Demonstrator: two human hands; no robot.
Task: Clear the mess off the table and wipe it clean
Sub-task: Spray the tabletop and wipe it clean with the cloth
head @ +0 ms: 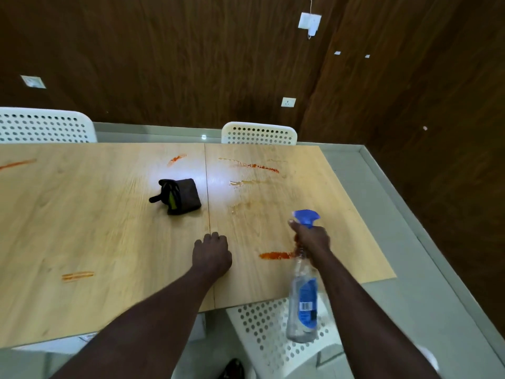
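Note:
The light wooden table (109, 228) carries several orange-red sauce smears (276, 255) and a wet, shiny patch (246, 184) right of its centre seam. A dark folded cloth (177, 196) with a green stripe lies near the middle. My right hand (311, 237) grips the neck of a clear spray bottle (302, 305) with a blue trigger head and blue label, held above the table's right part with the nozzle pointing away from me. Beside the seam, my left hand (211, 253) rests on the tabletop with its fingers curled and holds nothing.
Two white perforated chairs (259, 134) stand at the far side, one at the left (43, 124). A third white chair (273, 332) is below the near edge. A dark wood-panelled wall with sockets rises behind. A grey floor runs along the right.

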